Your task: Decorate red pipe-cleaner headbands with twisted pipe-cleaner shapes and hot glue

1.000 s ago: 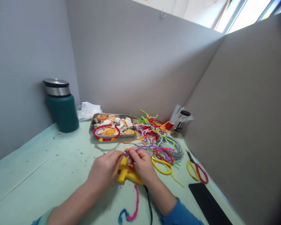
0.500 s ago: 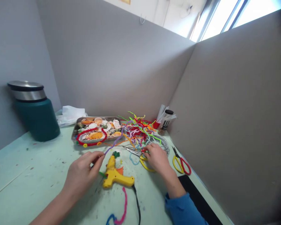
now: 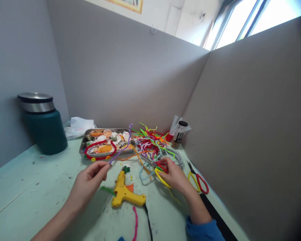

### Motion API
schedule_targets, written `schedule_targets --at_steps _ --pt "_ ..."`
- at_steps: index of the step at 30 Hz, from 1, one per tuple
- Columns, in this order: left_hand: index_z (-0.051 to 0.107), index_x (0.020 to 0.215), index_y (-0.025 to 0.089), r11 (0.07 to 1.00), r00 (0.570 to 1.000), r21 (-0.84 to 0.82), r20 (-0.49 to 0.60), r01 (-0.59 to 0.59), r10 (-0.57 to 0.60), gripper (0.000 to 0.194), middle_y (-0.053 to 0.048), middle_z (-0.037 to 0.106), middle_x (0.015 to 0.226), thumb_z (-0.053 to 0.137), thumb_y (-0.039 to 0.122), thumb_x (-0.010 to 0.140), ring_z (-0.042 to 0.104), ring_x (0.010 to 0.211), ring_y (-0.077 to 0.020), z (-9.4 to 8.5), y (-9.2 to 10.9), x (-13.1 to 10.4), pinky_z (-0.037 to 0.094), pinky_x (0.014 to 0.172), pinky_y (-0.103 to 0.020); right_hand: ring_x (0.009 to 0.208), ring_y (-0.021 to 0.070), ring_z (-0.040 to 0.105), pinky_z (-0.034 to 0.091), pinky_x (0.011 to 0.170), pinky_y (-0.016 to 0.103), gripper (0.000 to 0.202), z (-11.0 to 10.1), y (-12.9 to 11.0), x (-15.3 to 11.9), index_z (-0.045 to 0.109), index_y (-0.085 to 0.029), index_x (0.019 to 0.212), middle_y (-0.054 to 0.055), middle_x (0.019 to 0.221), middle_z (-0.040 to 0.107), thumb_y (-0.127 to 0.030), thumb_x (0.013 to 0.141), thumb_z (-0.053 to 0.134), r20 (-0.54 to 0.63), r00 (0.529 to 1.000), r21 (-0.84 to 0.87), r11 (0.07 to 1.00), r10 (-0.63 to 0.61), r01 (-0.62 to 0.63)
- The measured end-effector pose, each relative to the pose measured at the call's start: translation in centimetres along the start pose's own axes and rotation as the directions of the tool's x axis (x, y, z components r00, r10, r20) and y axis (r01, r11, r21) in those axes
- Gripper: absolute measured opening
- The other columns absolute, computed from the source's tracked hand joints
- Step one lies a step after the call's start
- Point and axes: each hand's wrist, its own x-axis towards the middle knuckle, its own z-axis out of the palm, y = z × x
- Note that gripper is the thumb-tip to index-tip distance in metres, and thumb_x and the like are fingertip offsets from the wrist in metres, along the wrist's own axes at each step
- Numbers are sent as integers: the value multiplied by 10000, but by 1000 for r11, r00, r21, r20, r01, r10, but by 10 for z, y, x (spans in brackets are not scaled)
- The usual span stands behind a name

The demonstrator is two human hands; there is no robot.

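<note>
My left hand (image 3: 91, 182) pinches the lower end of a purple pipe cleaner (image 3: 121, 150), which rises toward the shell tray. At centre right, my right hand (image 3: 174, 174) is closed on the red and yellow handles of a pair of scissors (image 3: 162, 177), whose blades point up and left. A yellow glue gun (image 3: 127, 194) lies on the table between my hands. Light blue and orange pipe cleaners lie near the blades. Behind them is a tangled pile of colourful pipe cleaners (image 3: 153, 140).
A metal tray (image 3: 82, 152) of shells has a red pipe-cleaner loop (image 3: 87, 156) at its front. A green bottle (image 3: 46, 132) stands left. Wire coil (image 3: 179, 160), a black-capped jar (image 3: 180, 135) and second scissors (image 3: 198, 180) are on the right. A black cord (image 3: 148, 222) runs forward.
My right hand has lifted the scissors slightly off the table and gripped their handles. The purple pipe cleaner now stands more upright in my left hand. The view has shifted a little.
</note>
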Motion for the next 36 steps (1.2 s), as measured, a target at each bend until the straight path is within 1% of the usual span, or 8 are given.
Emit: schedule_targets --at_steps 3,6,9,11,16,22,31,36 --pt "595 820 183 989 995 -109 18 101 -99 355 74 422 531 643 510 690 282 411 -56 1 -1 2 180 388 -165 617 157 519 367 543 249 358 0 -4 -1 521 -197 1122 -1 715 567 -402 829 509 48 998 122 992 -33 27" --pt "572 828 170 967 987 -198 33 159 -156 378 83 414 524 657 507 679 233 395 -34 2 0 2 141 386 -157 592 136 513 381 507 243 472 1 -11 -6 426 -214 1277 12 799 578 -473 884 399 147 988 388 922 -39 -21" --pt "560 811 165 955 986 -245 51 168 -161 378 87 417 516 671 498 670 226 391 -25 3 1 0 139 385 -154 708 161 550 426 578 270 582 -1 -16 -12 303 -220 1379 40 909 584 -482 874 425 234 971 617 780 -56 -103" --pt "554 809 165 953 987 -254 53 162 -154 374 88 421 513 674 492 671 231 389 -22 3 3 -1 144 384 -153 822 189 560 448 685 303 599 -3 -16 -14 324 -212 1379 60 976 589 -472 857 462 219 971 624 779 -100 -61" --pt "541 810 162 948 989 -284 61 144 -132 351 96 414 505 657 473 697 227 372 -17 4 5 -2 140 377 -159 976 243 538 418 856 349 529 -5 -23 -11 551 -171 1198 89 1117 578 -431 745 636 129 960 481 862 -248 158" --pt "544 816 157 954 991 -270 47 131 -123 347 92 420 511 656 465 700 237 379 -20 4 5 -2 153 379 -160 780 185 543 428 681 274 515 -4 -41 -15 590 -217 1141 42 962 606 -457 697 691 106 935 299 908 -337 293" --pt "578 832 169 984 992 -131 35 124 -120 370 71 413 528 632 511 702 287 449 -60 4 1 -2 204 404 -157 797 203 576 393 673 270 388 12 -20 -7 608 -251 1095 52 912 625 -423 747 600 44 995 -158 983 -86 92" --pt "609 815 191 997 1000 80 22 -14 13 334 45 466 574 598 512 727 409 544 -104 2 -4 0 304 462 -178 931 220 572 382 742 267 347 11 -23 -7 633 -236 1060 66 980 642 -320 723 626 41 997 -266 961 -59 68"
